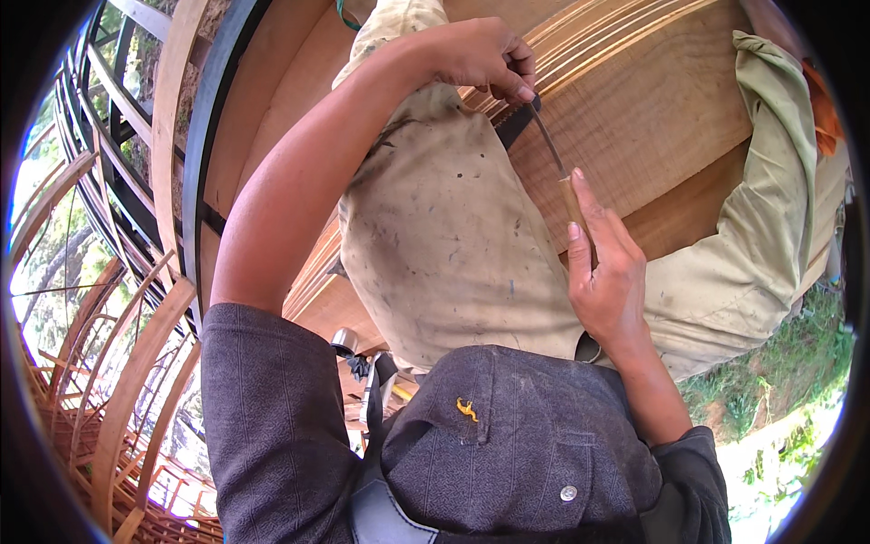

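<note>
While the right hand (609,272) holds it, the tool (569,194) looks slim, dark, wooden-handled — left hand's (480,59) grip unclear.

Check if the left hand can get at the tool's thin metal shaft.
Likely yes: the left hand is by the far end of the metal shaft, and nothing covers its stretch down to the wooden handle.

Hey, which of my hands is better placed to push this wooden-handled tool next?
Probably your right hand: it holds the handle, index finger stretched along it. Your left hand is by the far end of the rod, so it seems better suited to steadying.
</note>
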A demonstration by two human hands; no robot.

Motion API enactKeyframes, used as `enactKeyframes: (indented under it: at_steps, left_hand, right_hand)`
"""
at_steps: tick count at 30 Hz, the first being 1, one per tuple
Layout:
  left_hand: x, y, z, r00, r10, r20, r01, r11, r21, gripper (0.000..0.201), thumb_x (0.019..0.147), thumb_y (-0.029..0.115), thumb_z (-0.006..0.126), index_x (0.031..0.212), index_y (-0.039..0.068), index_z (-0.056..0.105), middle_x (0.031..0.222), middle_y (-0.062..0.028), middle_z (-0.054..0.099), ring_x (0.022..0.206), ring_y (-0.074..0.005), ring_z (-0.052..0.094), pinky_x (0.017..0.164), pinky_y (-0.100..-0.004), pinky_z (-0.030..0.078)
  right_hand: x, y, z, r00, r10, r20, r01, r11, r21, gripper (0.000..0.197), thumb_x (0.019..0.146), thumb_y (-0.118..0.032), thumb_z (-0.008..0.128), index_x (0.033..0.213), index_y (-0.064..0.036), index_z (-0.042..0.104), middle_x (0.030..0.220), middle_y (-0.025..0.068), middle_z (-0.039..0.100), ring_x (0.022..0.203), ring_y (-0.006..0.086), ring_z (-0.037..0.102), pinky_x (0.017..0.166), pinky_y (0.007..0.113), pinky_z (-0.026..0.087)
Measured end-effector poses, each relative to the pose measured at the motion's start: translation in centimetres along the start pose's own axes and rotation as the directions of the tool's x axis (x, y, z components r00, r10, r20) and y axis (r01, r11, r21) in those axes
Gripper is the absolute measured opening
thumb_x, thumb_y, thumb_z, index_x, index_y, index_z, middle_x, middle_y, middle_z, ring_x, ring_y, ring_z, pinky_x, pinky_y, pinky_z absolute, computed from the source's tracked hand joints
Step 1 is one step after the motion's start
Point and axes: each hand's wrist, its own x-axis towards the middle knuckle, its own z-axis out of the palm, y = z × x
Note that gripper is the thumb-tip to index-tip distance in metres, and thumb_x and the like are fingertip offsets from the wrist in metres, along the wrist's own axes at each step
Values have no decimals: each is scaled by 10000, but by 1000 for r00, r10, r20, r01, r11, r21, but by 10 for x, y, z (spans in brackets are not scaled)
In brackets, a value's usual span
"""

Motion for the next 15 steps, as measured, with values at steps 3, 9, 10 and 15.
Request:
enactKeyframes:
  at_steps: [3, 9, 10, 15]
  left_hand:
    - [5, -1, 1, 1000, -14, 1, 14, 1000, 12, 211, 922, 244, 831, 919, 44, 765, 821, -7, 758, 779, -103, 670, 734, -291, 521]
    - [20, -19, 4, 1000, -15, 3, 15, 1000, -8, 205, 925, 236, 835, 947, 44, 766, 874, -26, 776, 804, -118, 710, 715, -305, 552]
    - [24, -24, 5, 1000, -12, -1, 12, 1000, -12, 210, 926, 241, 834, 959, 45, 766, 885, -25, 777, 815, -117, 711, 720, -305, 556]
    - [22, -25, -15, 997, -72, 6, 70, 986, 149, 258, 928, 274, 837, 969, 29, 766, 861, -40, 770, 802, -144, 717, 701, -332, 570]
  right_hand:
    - [0, 1, 1, 1000, 20, -2, -20, 1000, 18, 561, 1027, -61, 628, 1577, -128, 542, 808, 141, 540, 672, 312, 558, 655, 436, 504]
    - [4, 4, 8, 1000, -4, -18, 4, 999, 46, 575, 1016, -39, 622, 1578, -131, 540, 850, 161, 593, 698, 339, 603, 678, 447, 519]
    - [5, 5, 11, 1000, -3, -23, 4, 1000, 16, 575, 1013, -39, 625, 1575, -132, 543, 859, 164, 603, 704, 344, 612, 684, 450, 522]
    - [22, 0, 19, 998, -45, -33, 44, 998, -34, 568, 999, -41, 638, 1555, -136, 565, 871, 172, 625, 709, 363, 635, 704, 473, 526]
